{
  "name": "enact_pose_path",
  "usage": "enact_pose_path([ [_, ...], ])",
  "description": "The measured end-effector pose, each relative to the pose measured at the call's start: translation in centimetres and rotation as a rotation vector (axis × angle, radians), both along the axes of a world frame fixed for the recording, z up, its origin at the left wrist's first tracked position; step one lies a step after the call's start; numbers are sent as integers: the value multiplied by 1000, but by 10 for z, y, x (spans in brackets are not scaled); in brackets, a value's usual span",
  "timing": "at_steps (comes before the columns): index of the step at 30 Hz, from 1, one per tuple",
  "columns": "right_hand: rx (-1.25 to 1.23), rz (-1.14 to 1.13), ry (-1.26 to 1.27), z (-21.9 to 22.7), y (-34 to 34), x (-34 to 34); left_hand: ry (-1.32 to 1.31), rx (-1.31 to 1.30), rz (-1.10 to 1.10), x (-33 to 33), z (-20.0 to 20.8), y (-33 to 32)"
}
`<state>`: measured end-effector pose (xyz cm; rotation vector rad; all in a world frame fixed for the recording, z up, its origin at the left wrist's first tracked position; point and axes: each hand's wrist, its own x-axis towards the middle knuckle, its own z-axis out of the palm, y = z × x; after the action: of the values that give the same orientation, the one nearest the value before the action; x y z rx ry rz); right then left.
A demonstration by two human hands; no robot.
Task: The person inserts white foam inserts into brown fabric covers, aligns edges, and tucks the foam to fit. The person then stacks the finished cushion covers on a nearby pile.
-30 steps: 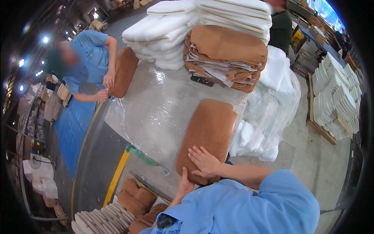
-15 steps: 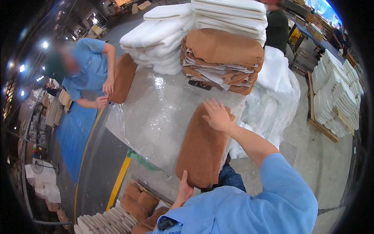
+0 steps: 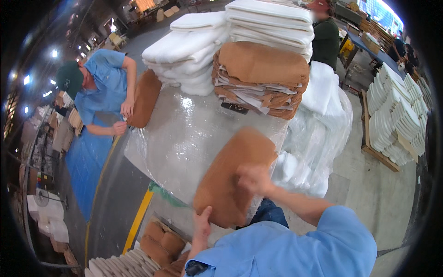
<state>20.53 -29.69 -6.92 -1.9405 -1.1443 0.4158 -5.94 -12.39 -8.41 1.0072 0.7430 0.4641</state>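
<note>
A long brown fabric-covered cushion (image 3: 230,171) with rounded ends lies slanted near the front of the plastic-covered table (image 3: 180,134). My left hand (image 3: 201,226) grips its near end, thumb on the upper face and the other fingers hidden beneath. Against the middle of its right side rests my right hand (image 3: 254,179), smeared by motion. Its fingers look bent, but whether they pinch the fabric cannot be made out. There the cover shows a dark dent or shadow.
Ahead stand a stack of brown covers (image 3: 260,76) and piles of white padding (image 3: 267,23). At left, a co-worker in a blue shirt (image 3: 104,76) handles another brown cushion (image 3: 146,99). Plastic-wrapped padding (image 3: 318,129) sits right of the table; a loaded pallet (image 3: 380,154) stands farther right.
My right hand has come back from the cushion's far end to its middle right side, its fingers no longer spread. The cushion has shifted slightly left and tilted, with my left hand still at its near end.
</note>
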Motion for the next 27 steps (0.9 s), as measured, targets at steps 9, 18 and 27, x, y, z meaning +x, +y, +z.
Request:
enact_pose_path([
  [9,547,-636,736,-21,-28,112,147,311,-218,-14,24,42],
  [18,789,-698,1027,-63,-36,108,138,441,-301,-17,-2,41],
  [27,466,-835,665,-55,-1,137,183,321,-79,14,10,53],
])
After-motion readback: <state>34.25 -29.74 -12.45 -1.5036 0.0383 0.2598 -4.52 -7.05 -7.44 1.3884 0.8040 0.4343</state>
